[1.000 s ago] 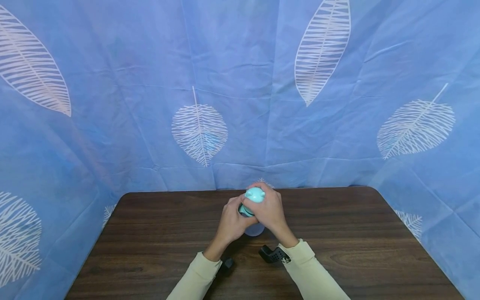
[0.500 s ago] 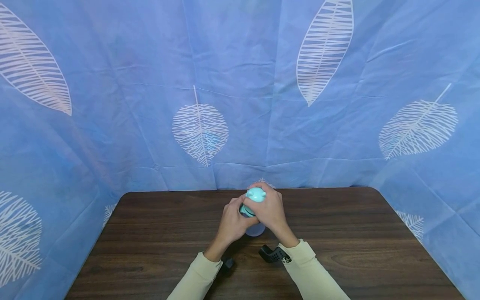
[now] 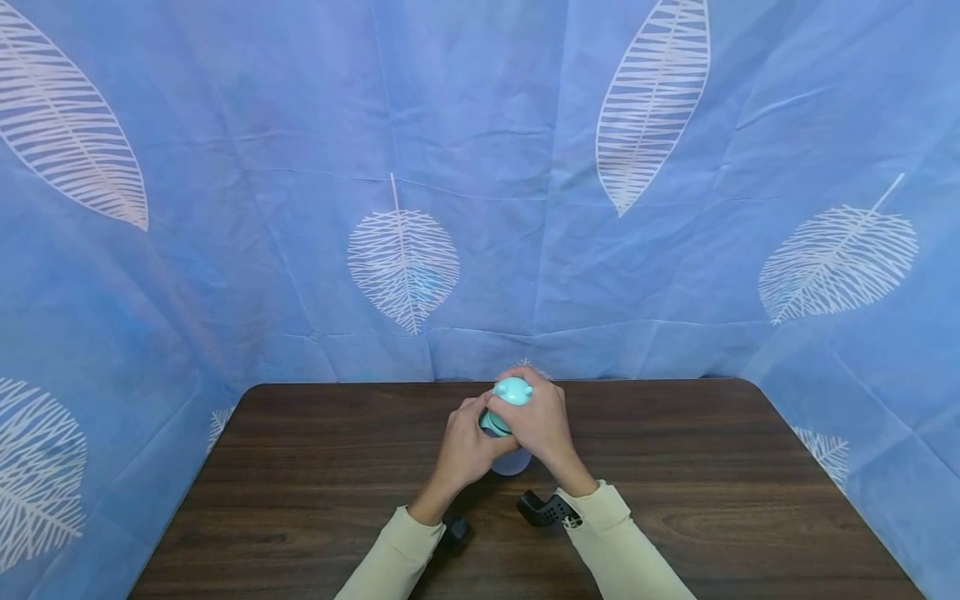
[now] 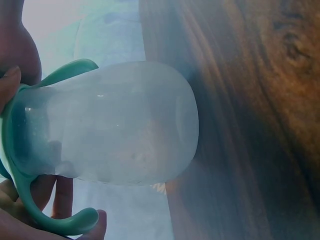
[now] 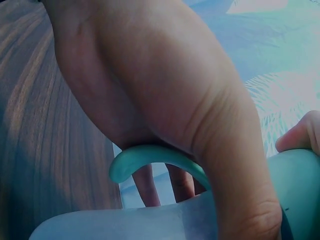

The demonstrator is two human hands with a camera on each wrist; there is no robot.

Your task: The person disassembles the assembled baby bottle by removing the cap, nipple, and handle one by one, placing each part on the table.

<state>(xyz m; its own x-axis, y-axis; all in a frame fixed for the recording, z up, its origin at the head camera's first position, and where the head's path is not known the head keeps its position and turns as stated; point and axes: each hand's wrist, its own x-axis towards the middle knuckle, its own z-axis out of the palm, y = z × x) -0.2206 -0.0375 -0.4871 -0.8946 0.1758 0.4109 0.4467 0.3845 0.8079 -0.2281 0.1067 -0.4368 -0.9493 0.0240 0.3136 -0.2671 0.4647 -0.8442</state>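
Note:
Both hands hold one baby bottle (image 4: pixel 125 122) with a cloudy translucent body, mint-green side handles (image 4: pixel 60 224) and a mint lid (image 3: pixel 513 390) with small ear-like bumps. My left hand (image 3: pixel 467 442) grips it around the collar and one handle. In the left wrist view its fingers show behind that handle. Over the top, my right hand (image 3: pixel 543 417) wraps the lid, with the thumb laid across its front. The bottle stands upright, and its rounded base overlaps the table in the head view. Fingers on the far side are mostly hidden.
A dark wood-grain table (image 3: pixel 300 492) lies below the hands. Behind it and along the sides hangs a blue cloth (image 3: pixel 480 167) with white leaf prints. A black strap device (image 3: pixel 543 508) sits at the right wrist, and a dark one (image 3: pixel 455 529) at the left.

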